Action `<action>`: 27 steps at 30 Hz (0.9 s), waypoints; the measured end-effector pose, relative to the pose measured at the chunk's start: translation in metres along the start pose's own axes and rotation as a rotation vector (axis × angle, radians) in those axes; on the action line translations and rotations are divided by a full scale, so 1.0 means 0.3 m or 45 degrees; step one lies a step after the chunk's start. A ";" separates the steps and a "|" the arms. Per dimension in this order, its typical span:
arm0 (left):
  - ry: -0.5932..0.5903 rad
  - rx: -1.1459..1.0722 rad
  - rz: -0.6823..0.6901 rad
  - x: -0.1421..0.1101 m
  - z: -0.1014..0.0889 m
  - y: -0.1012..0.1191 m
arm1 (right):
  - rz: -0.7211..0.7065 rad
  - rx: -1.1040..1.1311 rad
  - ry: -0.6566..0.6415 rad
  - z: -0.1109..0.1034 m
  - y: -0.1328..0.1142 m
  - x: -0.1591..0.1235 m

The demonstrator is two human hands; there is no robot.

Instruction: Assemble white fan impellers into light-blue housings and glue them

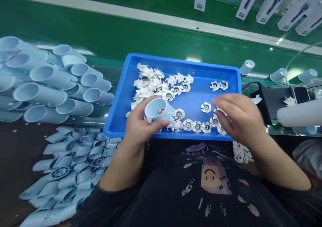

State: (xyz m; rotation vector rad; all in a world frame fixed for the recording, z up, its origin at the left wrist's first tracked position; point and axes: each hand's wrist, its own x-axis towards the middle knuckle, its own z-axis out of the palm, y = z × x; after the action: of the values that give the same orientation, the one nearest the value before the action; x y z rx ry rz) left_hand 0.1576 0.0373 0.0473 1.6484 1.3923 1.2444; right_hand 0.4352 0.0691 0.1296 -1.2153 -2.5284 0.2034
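Observation:
My left hand (141,123) is wrapped round a light blue plastic tube (161,114), its open end tilted up towards me. Inside the tube a small reddish-brown and white part shows. Over the right side of a blue tray (201,63), my right hand (236,116) is slightly blurred, fingers stretched out to the left and thumb apart below them. Nothing shows between them. Just left of its fingertips lies a white fan impeller (206,107). More white impellers (151,81) are heaped in the tray's left part and lined along its near edge.
Light blue tubes (47,76) are stacked at the left, with a larger pile of housings (75,166) below. At the right stand a black box (271,102) and a white cylinder (299,114). Printed white boxes (249,0) stand at the back, beyond a pale rail (151,17).

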 end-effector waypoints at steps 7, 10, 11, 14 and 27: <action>-0.178 0.057 0.053 0.024 0.022 0.037 | 0.012 -0.305 -0.372 0.183 0.066 0.400; -0.185 0.042 0.078 0.023 0.019 0.039 | 0.043 -0.273 -0.424 0.232 0.092 0.455; -0.187 0.023 0.082 0.022 0.017 0.038 | 0.073 -0.252 -0.441 0.245 0.102 0.458; -0.200 -0.034 0.104 0.015 0.008 0.033 | 0.202 -0.150 -0.472 0.258 0.127 0.432; -0.216 0.550 0.605 0.029 0.032 0.125 | 0.213 1.013 -0.364 0.060 -0.092 0.076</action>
State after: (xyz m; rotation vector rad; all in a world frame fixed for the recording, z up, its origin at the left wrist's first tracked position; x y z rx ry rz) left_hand 0.1799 0.0377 0.0800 2.4299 1.2636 1.0554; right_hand 0.3952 0.0698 0.1253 -1.0889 -2.1604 1.3507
